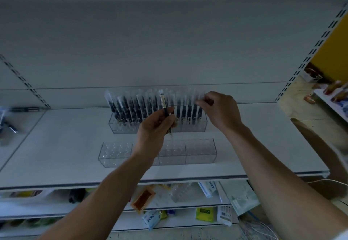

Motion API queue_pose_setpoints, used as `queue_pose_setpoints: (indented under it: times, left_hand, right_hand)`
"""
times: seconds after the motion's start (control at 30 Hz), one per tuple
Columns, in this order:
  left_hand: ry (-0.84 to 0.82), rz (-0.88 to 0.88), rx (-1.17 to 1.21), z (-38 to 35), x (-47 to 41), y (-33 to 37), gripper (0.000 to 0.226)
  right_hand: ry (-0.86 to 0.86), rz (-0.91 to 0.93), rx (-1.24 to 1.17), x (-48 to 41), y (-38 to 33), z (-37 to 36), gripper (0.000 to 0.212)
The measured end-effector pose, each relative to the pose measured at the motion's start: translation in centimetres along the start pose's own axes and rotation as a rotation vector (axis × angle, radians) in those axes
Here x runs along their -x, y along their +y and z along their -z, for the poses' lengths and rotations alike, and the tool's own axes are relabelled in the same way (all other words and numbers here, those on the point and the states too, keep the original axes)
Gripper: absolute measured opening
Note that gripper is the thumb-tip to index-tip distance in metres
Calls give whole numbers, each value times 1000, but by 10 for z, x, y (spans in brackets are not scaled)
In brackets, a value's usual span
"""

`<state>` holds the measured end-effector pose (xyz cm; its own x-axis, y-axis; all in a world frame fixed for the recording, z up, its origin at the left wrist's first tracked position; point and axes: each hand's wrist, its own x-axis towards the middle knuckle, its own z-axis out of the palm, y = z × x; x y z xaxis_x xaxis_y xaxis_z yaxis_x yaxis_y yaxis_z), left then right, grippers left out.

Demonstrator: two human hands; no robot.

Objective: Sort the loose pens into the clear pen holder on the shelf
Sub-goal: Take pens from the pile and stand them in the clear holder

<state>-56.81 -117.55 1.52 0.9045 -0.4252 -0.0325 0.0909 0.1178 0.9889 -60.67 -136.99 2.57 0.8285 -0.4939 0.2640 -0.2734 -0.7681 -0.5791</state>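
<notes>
Where I work: smooth white metal shelf point(66, 145) between slotted uprights point(308, 55), dim store, yellow wall point(331, 51) at right.
Pen holder point(120, 128): clear plastic box at the shelf's back, packed with upright dark pens point(131, 107).
Left hand point(152, 128): grips one loose pen point(163, 102) upright, before the holder.
Right hand point(220, 111): pinches the clear cap point(200, 100) at the row's right end.
Second holder point(201, 153): clear, rows of round holes, nearer the edge.
</notes>
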Motion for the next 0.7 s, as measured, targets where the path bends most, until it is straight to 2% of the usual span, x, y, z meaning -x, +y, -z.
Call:
queue_pose_setpoints:
  times: [0.07, 0.13, 0.2, 0.23, 0.3, 0.37, 0.43, 0.5, 0.7]
  left_hand:
    - [-11, 2, 26, 2, 0, 1, 18]
    - [-20, -3, 42, 6, 0, 1, 18]
    - [-23, 1, 54, 11, 0, 2, 17]
    - [-23, 8, 64, 13, 0, 2, 17]
    - [-14, 22, 100, 18, 1, 4, 16]
    - [4, 47, 167, 26, 2, 8, 13]
    - [29, 74, 236, 36, 3, 13, 11]
    - [53, 112, 306, 49, 3, 16, 14]
    - [80, 165, 370, 87, 8, 17, 22]
  right_hand:
    - [35, -15, 29, 6, 0, 1, 26]
    - [172, -19, 4, 21, -1, 3, 27]
    - [331, 55, -58, 42, -10, 2, 19]
    - [343, 92, -97, 51, -17, 0, 15]
    - [176, 100, -235, 66, -32, -10, 18]
    - [-111, 37, -370, 75, -50, -20, 29]
    - [-274, 15, -466, 80, -67, -32, 26]
    - [-267, 22, -577, 82, -83, -41, 19]
    - [-99, -78, -854, 76, -123, -66, 9]
